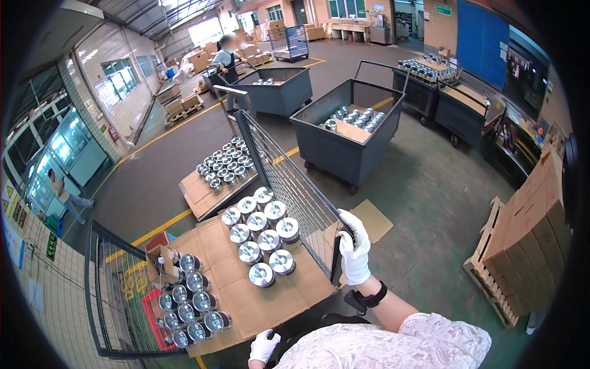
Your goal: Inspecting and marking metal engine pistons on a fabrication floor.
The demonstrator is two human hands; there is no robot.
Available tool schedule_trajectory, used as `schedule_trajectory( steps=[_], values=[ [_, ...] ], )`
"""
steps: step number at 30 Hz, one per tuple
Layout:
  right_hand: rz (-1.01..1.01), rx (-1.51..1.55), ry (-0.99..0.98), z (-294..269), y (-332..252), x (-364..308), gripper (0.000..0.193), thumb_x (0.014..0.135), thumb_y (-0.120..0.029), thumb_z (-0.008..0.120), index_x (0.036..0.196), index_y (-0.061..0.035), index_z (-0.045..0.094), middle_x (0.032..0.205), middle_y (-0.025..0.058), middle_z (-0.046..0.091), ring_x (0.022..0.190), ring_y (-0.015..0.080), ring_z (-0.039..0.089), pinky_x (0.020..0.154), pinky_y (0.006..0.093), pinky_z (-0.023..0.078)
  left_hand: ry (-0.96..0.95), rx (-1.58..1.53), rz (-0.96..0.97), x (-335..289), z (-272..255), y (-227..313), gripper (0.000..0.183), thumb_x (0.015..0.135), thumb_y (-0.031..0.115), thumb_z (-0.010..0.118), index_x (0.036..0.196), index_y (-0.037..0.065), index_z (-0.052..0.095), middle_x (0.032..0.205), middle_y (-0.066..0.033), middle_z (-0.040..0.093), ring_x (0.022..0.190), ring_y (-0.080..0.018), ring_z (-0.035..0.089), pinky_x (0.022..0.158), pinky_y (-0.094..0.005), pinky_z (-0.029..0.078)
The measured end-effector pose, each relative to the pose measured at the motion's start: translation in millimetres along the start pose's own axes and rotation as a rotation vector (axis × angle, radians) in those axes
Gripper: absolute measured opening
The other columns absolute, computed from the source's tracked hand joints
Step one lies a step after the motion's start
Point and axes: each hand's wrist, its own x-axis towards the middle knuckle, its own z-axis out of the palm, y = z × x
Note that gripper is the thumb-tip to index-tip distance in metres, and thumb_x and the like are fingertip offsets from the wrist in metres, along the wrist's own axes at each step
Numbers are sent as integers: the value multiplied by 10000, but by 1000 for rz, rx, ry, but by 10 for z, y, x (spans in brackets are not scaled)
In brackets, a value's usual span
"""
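My right hand, in a white glove, is closed round the near upright end of a dark wire-mesh side panel of a cart. My left hand, also gloved in white, hangs low by the cart's near edge with fingers loosely bent and apart, holding nothing. On the cart lies a flat cardboard sheet. Several round metal parts with shiny tops stand in rows on it beside the panel. More shiny round parts with dark sides stand at the cart's left end, next to an open cardboard box.
Beyond the panel, another low cart carries similar metal parts. Deep grey wheeled bins stand ahead. Stacked cartons rest on a wooden pallet at right. A person stands behind a bin; another person is at far left.
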Motion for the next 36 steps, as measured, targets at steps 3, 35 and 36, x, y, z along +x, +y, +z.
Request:
schedule_trajectory(
  steps=[3, 35, 36],
  values=[
    [11, 24, 2, 16, -20, -5, 400, 851, -5, 462, 1228, 16, 593, 1230, 118, 611, 1122, 218, 571, 983, 317, 433, -12, 2, -22, -11, 28, 27, 584, 826, 473, 662, 1249, 70, 637, 1272, -173, 620, 1183, -319, 593, 1020, -387, 454],
    [-51, -33, -4, -15, 106, -8, 390, 887, 15, 459, 1259, 8, 576, 1207, 87, 603, 970, 151, 569, 893, 286, 458, -79, -17, 17, 126, 130, 18, 602, 827, 492, 644, 1253, 66, 631, 1281, -189, 608, 1191, -345, 578, 1025, -397, 446],
    [-56, -37, -6, -18, 109, -8, 389, 889, 12, 458, 1260, 8, 576, 1206, 86, 602, 971, 151, 568, 893, 285, 457, -78, -18, 16, 114, 120, 35, 602, 827, 492, 644, 1253, 66, 631, 1281, -189, 608, 1191, -345, 578, 1025, -397, 446]
  ],
)
